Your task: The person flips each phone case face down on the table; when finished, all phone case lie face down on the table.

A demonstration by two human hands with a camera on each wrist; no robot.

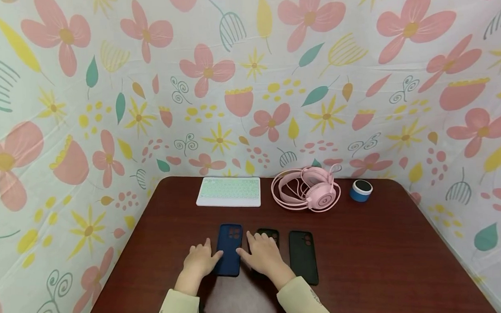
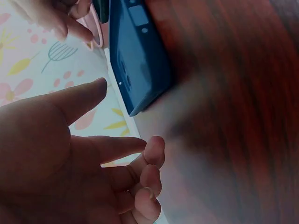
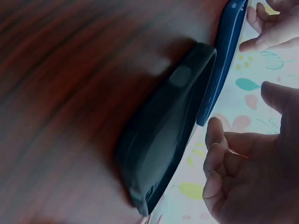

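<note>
A blue phone case (image 1: 229, 250) with a camera cutout lies on the table between the two hands. My left hand (image 1: 197, 261) is at its left side, fingers relaxed and thumb tip near the case's edge. Over a dark phone case (image 1: 273, 232) hovers my right hand (image 1: 264, 254), covering most of it, with the thumb pointing at the blue case's right edge. In the left wrist view, the left hand's palm and loosely bent fingers hold nothing. The right wrist view likewise shows nothing in the right hand. Another dark phone case (image 1: 303, 260) lies farther right.
Along the table's back edge are a white keyboard (image 1: 229, 202), pink headphones (image 1: 321, 196) with a looped cable, and a small blue and white round device (image 1: 361, 192). A flower-patterned cloth (image 1: 268, 82) hangs behind the brown table (image 1: 374, 258).
</note>
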